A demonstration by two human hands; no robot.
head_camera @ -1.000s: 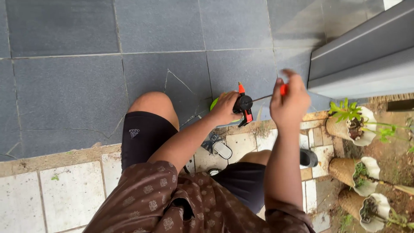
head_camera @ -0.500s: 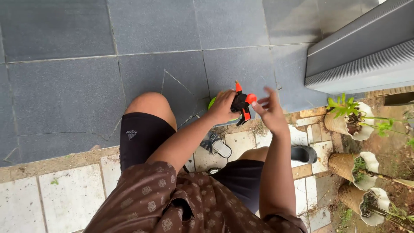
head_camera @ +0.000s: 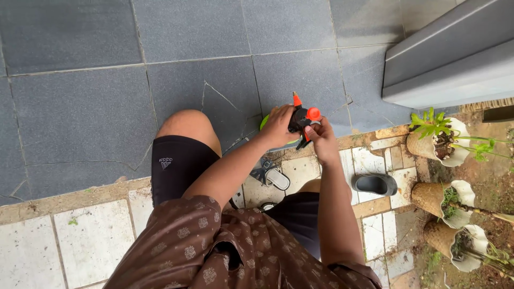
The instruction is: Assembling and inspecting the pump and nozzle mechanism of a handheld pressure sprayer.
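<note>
I hold a small spray bottle (head_camera: 301, 119) over my knees; it has a green body, a black head, an orange nozzle and an orange knob. My left hand (head_camera: 277, 126) is wrapped around its left side, hiding most of the green body. My right hand (head_camera: 322, 140) is curled against the black head from the right, just below the orange knob. My bare left knee (head_camera: 187, 126) pokes out to the left of the bottle.
Cracked dark grey floor tiles (head_camera: 107, 96) lie ahead, pale tiles under me. A dark sandal (head_camera: 375, 184) and a second sandal (head_camera: 273, 175) lie by my legs. Three husk-wrapped plant pots (head_camera: 436, 144) line the right edge. A grey ledge (head_camera: 455, 64) rises at top right.
My right hand was raised above the bottle holding something orange. It has come down and closed on the bottle's head. My left hand has kept its grip.
</note>
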